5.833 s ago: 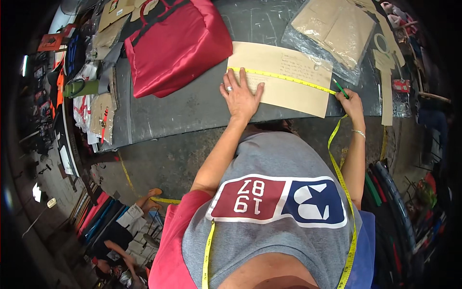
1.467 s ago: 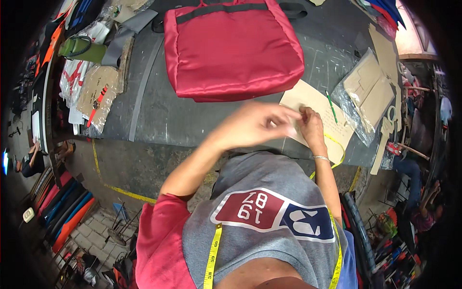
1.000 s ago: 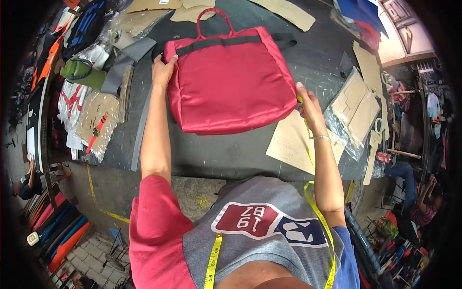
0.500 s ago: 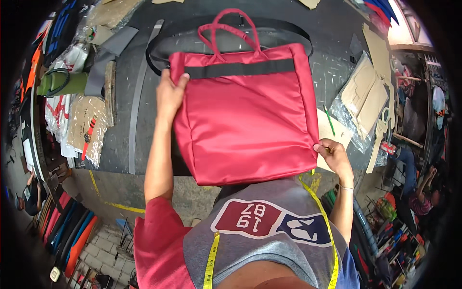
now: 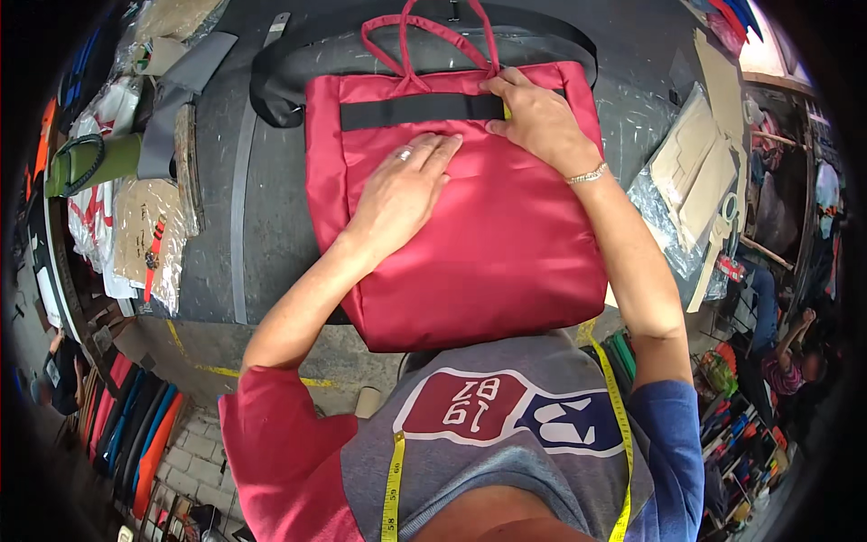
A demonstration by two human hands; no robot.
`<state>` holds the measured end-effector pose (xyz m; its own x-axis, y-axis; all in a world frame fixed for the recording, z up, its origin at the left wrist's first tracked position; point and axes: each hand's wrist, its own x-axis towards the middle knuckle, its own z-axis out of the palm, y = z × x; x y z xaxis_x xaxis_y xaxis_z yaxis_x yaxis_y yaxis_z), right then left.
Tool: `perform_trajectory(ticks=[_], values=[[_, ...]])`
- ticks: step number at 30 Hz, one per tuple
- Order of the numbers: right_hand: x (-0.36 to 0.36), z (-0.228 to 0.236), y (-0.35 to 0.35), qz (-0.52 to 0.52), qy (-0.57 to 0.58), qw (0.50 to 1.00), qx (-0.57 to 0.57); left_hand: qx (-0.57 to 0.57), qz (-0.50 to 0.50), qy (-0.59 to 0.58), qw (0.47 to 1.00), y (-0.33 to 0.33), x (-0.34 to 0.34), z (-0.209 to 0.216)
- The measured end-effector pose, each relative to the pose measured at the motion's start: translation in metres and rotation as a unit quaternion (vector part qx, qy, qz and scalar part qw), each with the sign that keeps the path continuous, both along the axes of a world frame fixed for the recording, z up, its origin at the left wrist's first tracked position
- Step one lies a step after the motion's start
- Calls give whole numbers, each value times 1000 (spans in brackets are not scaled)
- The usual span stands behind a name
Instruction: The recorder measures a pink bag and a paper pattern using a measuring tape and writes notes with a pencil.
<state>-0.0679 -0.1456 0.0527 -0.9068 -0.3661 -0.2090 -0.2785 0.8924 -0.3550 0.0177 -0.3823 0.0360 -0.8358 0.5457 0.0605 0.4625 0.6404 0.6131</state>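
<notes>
A red tote bag (image 5: pixel 479 244) lies on the dark table, its two red handles (image 5: pixel 429 32) toward the far side. A black band (image 5: pixel 406 112) runs across its upper front, and a black shoulder strap (image 5: pixel 271 81) loops behind it. My left hand (image 5: pixel 402 190) rests flat on the red fabric just below the band, fingers stretched out, a ring on one. Over the band's right end, my right hand (image 5: pixel 537 117) has thumb and fingers bent around a small yellow thing (image 5: pixel 508 109), mostly hidden by the fingers.
A metal ruler (image 5: pixel 242 199) lies left of the bag. Farther left are a green roll (image 5: pixel 95 164) and plastic-wrapped brown pieces (image 5: pixel 144 230). Brown paper patterns (image 5: pixel 691 185) lie at the right. A yellow measuring tape (image 5: pixel 395 479) hangs over my shirt. Other people are at both sides.
My left hand has left the bag's upper left edge and lies on its front. My right hand has gone from the lower right corner up to the band. The bag has shifted slightly.
</notes>
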Motion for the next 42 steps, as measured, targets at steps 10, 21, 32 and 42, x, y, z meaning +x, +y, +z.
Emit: perform_trajectory(ticks=[10,21,32,42], values=[[-20,7,23,-66,-199,959,-191,-148,27,36,988,5,-29,-39],[-53,7,58,3,-23,999,-36,-182,118,118,969,-59,-99,9],[-65,2,88,12,-155,986,62,-119,76,40,989,-89,-99,-20],[-26,-10,74,-22,29,999,-14,-153,96,19,983,-85,-96,-18]])
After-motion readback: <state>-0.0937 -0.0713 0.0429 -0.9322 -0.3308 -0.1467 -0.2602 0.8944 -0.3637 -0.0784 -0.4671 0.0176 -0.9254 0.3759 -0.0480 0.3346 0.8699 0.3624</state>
